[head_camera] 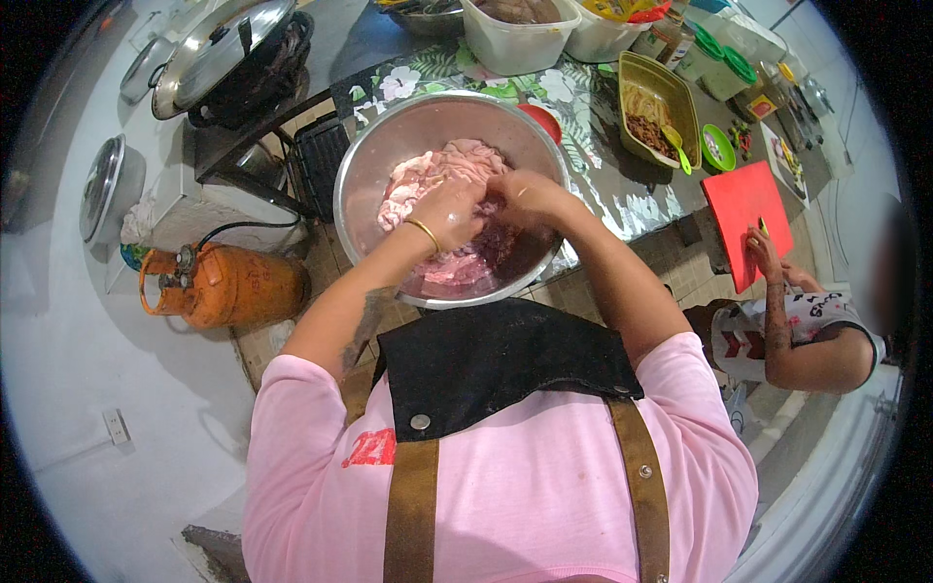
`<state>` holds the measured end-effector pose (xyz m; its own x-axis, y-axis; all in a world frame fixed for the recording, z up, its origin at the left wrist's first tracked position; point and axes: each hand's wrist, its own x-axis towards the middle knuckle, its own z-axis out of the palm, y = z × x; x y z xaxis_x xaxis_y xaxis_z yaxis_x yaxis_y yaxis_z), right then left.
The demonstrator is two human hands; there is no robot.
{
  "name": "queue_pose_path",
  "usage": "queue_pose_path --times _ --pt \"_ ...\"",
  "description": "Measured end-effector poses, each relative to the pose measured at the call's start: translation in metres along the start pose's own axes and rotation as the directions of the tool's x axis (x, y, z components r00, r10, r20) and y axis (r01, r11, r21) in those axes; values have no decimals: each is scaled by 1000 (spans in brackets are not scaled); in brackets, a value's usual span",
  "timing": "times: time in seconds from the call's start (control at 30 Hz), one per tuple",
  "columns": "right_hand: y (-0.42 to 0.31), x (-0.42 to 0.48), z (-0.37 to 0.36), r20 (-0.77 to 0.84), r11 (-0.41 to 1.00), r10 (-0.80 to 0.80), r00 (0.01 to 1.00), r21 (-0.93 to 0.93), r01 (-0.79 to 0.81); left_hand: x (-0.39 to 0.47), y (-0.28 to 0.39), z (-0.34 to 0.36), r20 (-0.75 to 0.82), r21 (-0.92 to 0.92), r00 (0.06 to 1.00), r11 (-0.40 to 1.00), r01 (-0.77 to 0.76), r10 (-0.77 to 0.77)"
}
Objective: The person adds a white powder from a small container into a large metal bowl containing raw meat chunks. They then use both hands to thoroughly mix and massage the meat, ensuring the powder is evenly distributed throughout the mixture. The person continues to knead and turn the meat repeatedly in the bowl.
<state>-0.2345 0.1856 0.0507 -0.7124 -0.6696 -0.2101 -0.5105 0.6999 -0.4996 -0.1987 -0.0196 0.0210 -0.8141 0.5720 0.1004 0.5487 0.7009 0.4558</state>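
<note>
A wide stainless steel bowl (362,171) stands before me at the edge of a table with a floral cover. Raw pale pink meat or offal (419,182) lies folded along its far and left side, with reddish liquid at the near right. My left hand (448,211), with a gold bangle at the wrist, curls around some of the raw meat. Close against it, my right hand (528,197) grips at the same darker, purplish portion and looks slightly blurred. Most fingertips of both hands are hidden among the meat.
An orange gas cylinder (248,286) stands at left, below a lidded pan (233,55). White plastic tubs (519,40) sit behind the bowl. At right are an olive container (627,95), a green bowl (718,146) and a red cutting board (740,200) with a co-worker's hand (762,251) over it.
</note>
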Motion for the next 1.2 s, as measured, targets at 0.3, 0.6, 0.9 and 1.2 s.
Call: queue_pose_path --times 0.3,0.6,0.9,1.2 --pt "-3 10 13 -93 974 132 987 200 -111 -19 -27 -17 29 -510 976 837 199 -214" --pt "-25 14 6 -197 956 -104 975 251 152 -16 -39 -15 -186 -730 915 674 115 -358" --pt "-1 13 5 -215 761 50 975 641 102 -17 -25 -34 -220 -745 879 655 129 -423" --pt "-20 25 13 -355 673 28 934 698 245 -9 -14 -48 -158 -853 943 521 20 -294"
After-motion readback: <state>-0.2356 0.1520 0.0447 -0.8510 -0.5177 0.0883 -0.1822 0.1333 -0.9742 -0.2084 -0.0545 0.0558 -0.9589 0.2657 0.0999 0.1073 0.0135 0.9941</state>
